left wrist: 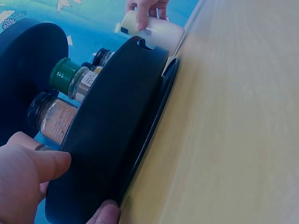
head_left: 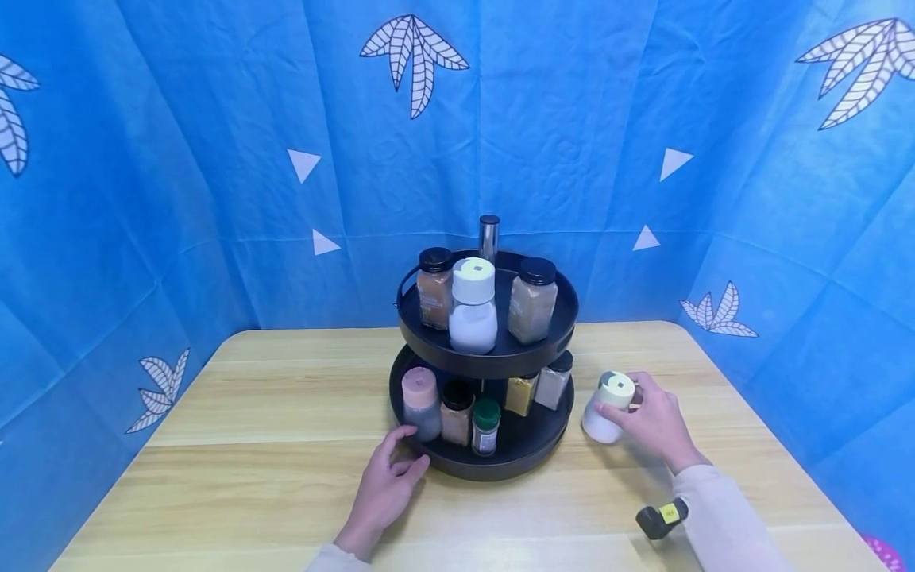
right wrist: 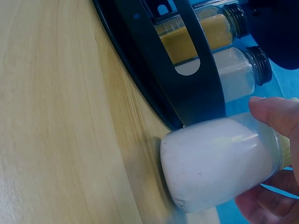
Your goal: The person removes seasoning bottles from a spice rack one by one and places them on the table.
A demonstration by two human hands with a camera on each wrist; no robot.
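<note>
My right hand point(head_left: 654, 417) holds a jar of white powder point(right wrist: 219, 163) by its upper part, around the pale lid point(head_left: 616, 389). It is just right of a black two-tier spice rack point(head_left: 493, 469). Whether the jar's base touches the table cannot be told. My left hand point(head_left: 386, 485) grips the lower tray's rim at the front left, thumb and a finger on its wall point(left wrist: 107, 126). Beside that hand, a pink-lidded jar point(head_left: 420, 401), a black-lidded jar point(head_left: 456, 413) and a green-capped jar point(head_left: 486, 429) stand on the lower tray.
The upper tray point(head_left: 486, 364) carries a white-lidded jar point(head_left: 473, 310) and two black-lidded jars. Farther back on the lower tray are a yellow spice jar point(head_left: 520, 393) and a pale one point(head_left: 554, 383). Blue curtains point(head_left: 543, 119) surround the wooden table point(head_left: 272, 413).
</note>
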